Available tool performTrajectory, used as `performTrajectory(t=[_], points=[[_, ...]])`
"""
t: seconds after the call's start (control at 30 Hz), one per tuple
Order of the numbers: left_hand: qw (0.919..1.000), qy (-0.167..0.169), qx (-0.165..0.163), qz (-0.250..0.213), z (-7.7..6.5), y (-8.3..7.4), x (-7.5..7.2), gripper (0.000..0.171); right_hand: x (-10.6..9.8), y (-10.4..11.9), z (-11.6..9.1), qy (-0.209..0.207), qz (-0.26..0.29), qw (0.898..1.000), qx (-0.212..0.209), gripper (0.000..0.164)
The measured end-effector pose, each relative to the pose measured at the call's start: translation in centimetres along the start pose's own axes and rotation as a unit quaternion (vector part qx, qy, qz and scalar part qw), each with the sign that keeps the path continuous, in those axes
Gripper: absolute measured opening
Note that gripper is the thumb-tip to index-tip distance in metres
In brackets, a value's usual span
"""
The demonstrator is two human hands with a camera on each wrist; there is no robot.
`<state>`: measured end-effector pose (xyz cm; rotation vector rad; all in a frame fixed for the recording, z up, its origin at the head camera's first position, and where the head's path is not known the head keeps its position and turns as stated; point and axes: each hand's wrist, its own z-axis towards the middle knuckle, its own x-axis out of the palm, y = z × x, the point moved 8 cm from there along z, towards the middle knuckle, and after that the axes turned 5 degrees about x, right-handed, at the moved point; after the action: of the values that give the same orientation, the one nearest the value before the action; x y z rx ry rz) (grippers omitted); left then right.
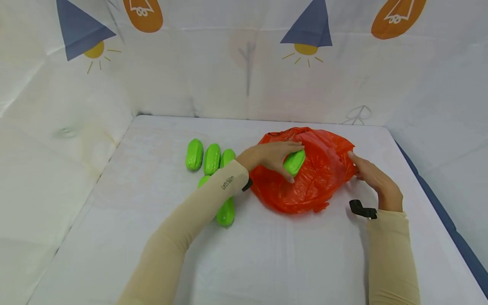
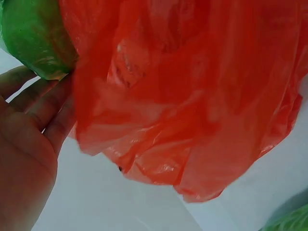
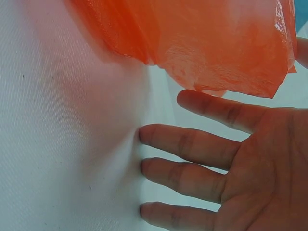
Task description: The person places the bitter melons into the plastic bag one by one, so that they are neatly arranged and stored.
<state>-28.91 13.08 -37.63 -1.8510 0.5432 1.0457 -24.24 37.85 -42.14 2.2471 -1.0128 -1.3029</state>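
Note:
My left hand [image 1: 275, 157] reaches over a red plastic bag [image 1: 324, 169] and grips a shiny green oblong packet [image 1: 295, 162] between thumb and fingers. In the left wrist view that green packet [image 2: 38, 36] lies against the fingers, beside the thin crumpled plastic. On the bag's right side, my right hand [image 1: 375, 178] touches it with the thumb. The right wrist view has this hand's fingers [image 3: 187, 142] straight and spread, fingertips on the white surface, the index just under the bag's edge. What the bag holds is hidden.
Several similar green packets [image 1: 212, 159] lie left of the bag, some partly covered by the left forearm. A white tabletop [image 1: 289, 258] spreads below. White sheeting [image 1: 213, 76] with printed lamps hangs behind and at the sides.

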Motion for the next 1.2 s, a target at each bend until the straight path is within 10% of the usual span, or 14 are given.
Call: performTrajectory(t=[1.2], points=[[0.9930, 0.016, -0.065, 0.097, 3.0, 1.4, 2.8, 0.110, 0.0, 0.3, 0.2, 0.003, -0.017, 1.000, -0.020, 0.095]])
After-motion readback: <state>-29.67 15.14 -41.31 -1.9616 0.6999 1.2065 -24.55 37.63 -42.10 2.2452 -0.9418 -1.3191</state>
